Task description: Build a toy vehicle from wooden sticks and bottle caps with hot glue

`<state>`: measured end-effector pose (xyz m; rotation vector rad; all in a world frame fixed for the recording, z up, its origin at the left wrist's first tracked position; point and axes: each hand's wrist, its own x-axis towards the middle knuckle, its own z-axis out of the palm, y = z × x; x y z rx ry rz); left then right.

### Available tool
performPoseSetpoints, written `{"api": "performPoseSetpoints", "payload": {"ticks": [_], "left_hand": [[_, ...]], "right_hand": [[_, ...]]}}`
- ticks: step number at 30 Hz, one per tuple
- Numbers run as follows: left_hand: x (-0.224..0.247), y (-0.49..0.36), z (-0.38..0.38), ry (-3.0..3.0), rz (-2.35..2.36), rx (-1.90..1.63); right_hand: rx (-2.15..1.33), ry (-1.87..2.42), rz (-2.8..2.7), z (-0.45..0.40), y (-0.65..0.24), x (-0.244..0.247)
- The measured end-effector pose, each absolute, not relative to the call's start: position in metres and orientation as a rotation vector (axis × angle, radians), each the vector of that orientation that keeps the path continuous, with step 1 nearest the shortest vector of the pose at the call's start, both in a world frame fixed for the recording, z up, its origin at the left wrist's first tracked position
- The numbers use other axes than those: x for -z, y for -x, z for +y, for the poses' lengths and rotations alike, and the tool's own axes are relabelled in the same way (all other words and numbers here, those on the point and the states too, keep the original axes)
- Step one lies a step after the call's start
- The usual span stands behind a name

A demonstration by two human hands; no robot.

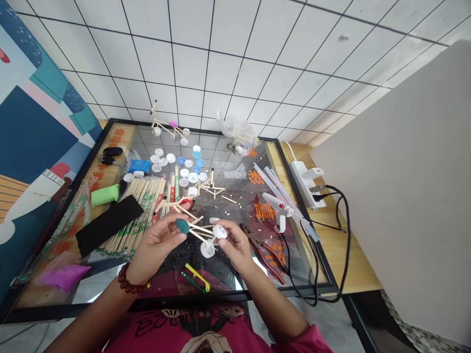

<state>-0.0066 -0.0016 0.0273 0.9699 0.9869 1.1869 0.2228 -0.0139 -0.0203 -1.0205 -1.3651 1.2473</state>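
Over the glass table's near half I hold a small tricycle-like model [200, 229] of pale wooden sticks with bottle-cap wheels. My left hand [159, 242] pinches it at the left end, by a dark green oval piece [182, 226]. At the other end, the fingers of my right hand [236, 245] are closed on a white bottle cap [220, 231]. Another white cap [208, 249] hangs at the model's lower side, and a third shows partly behind it. Just beyond my hands lie more stick frames [213, 190], one of them [178, 203] partly overlapped by my left hand.
Left: chopsticks [138, 203], a black sheet [110, 224], green [105, 195], blue [139, 166] and purple packets [65, 277]. Behind: loose caps [193, 178], a similar model [164, 123]. Right: glue gun [278, 204], pliers [265, 252], a power strip [306, 180] with cords. A yellow tool [198, 277] lies nearest me.
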Motion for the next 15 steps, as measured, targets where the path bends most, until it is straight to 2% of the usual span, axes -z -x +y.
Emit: {"api": "performPoseSetpoints", "payload": {"ticks": [7, 15], "left_hand": [[-0.031, 0.003, -0.02, -0.998, 1.018, -1.093], [-0.019, -0.011, -0.035, -1.142, 0.932, -1.135]], "right_hand": [[-1.379, 0.918, -1.076, -0.011, -0.219, 0.029], [-1.433, 0.874, -0.922, -0.006, -0.215, 0.016]]}}
